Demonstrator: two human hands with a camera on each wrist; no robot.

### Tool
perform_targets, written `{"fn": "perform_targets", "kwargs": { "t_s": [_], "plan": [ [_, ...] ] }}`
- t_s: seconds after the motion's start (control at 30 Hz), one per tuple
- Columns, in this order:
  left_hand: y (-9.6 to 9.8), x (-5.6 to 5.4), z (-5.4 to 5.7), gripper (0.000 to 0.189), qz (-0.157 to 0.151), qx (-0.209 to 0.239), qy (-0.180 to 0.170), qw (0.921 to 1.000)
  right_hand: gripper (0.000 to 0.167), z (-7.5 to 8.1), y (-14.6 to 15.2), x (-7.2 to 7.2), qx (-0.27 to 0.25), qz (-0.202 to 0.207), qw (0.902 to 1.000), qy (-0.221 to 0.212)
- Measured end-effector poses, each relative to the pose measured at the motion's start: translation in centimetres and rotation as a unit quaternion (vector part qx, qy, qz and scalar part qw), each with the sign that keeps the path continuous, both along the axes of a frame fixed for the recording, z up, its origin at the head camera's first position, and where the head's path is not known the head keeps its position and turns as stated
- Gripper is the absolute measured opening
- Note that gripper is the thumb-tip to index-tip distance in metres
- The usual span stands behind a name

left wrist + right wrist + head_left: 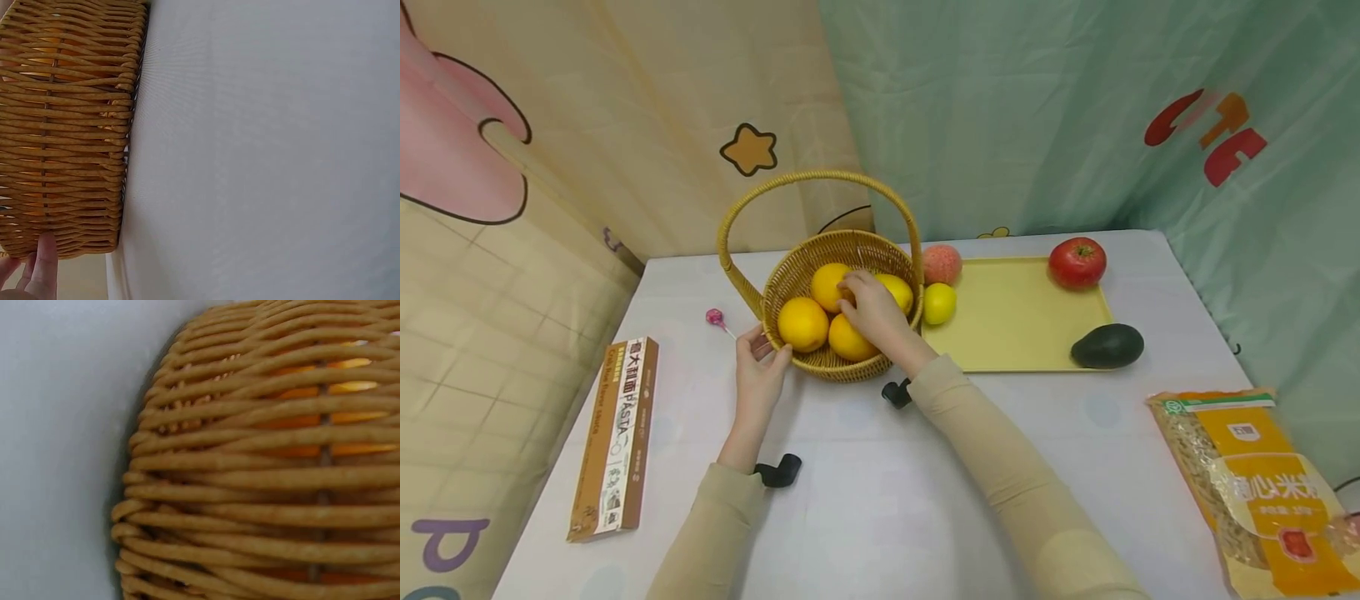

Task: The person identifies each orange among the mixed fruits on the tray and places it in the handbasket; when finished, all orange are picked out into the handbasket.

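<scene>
A woven basket with a tall arched handle stands on the table, holding several orange fruits and a yellow fruit. My left hand grips the basket's left front side, thumb near the rim; in the left wrist view its fingers touch the wicker. Inside the basket, my right hand reaches over the fruit, bent fingertips at the right side of the rear orange; I cannot tell whether they pinch it. The right wrist view has only the basket's wicker side, with orange showing through gaps.
Right of the basket lies a yellow tray with a red fruit, an avocado, a yellow fruit and a pink fruit. A pasta box and lollipop lie left; a food bag lies right.
</scene>
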State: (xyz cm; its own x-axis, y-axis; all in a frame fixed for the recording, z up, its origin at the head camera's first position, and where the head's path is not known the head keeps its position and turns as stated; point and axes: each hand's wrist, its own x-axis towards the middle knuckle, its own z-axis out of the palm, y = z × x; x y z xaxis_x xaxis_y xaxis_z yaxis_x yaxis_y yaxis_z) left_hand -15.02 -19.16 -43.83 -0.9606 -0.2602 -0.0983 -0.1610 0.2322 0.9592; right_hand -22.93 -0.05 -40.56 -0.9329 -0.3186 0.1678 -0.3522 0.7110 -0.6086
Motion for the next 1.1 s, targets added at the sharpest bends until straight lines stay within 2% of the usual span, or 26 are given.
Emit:
{"fn": "perform_targets", "kwargs": {
  "t_s": [0.23,0.4,0.53,0.67,0.8,0.93,1.1],
  "plan": [
    [0.1,-0.1,-0.1,0.062,0.006,0.003,0.009,0.9999,0.026,0.2,0.8,0.1,-0.056,0.003,0.9984,-0.012],
    [0.1,-0.4,-0.1,0.063,0.004,0.003,0.007,1.0,0.025,0.2,1.8,0.5,-0.084,-0.008,0.9965,0.0],
    [-0.1,-0.3,-0.3,0.063,0.003,0.002,0.0,1.0,0.025,0.1,2.7,1.2,-0.133,-0.011,0.991,0.007],
    [-0.2,-0.1,-0.2,0.064,-0.003,-0.002,0.0,1.0,0.028,0.1,3.9,1.9,-0.187,-0.01,0.9823,-0.007],
    [-0.1,-0.1,-0.3,0.064,-0.007,-0.015,0.01,0.9998,0.029,0.2,5.7,2.6,-0.193,-0.024,0.9808,-0.011],
    [-0.1,0.3,-0.3,0.06,0.001,-0.038,0.04,0.9985,0.027,-0.2,7.9,3.5,-0.209,-0.04,0.9771,-0.011],
    [0.2,0.8,1.5,0.054,0.024,-0.083,0.1,0.9912,0.028,-0.4,11.4,4.2,-0.259,-0.07,0.9628,-0.027]
  ]
}}
